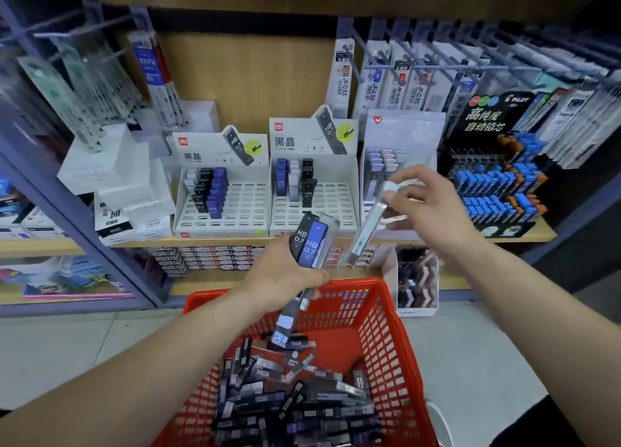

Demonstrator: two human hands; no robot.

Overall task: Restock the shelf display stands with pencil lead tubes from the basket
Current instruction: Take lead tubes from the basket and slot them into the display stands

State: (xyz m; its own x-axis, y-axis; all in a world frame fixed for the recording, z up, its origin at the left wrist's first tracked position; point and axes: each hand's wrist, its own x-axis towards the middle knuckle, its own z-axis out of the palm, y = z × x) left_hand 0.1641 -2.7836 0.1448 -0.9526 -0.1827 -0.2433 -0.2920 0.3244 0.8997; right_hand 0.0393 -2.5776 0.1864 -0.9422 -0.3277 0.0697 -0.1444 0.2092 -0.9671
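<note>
A red plastic basket (386,332) below me holds several dark and blue pencil lead tubes (295,396). My left hand (285,272) grips a bundle of tubes (311,241) marked HB 0.7, black, blue and clear, above the basket's far rim. My right hand (433,208) pinches one long pale tube (368,225) by its upper part, tilted, in front of the shelf edge. Two white display stands (248,208) (336,204) on the shelf carry a few tubes at their back left, with many bare slots. A pale blue stand (403,137) is behind my right hand.
A black Pilot display (494,178) with blue and orange lead cases stands at the right. White boxes (111,178) are stacked at the left. Hanging refill packs (396,77) fill pegs above. A small white box (416,282) of items sits on the lower shelf beside the basket.
</note>
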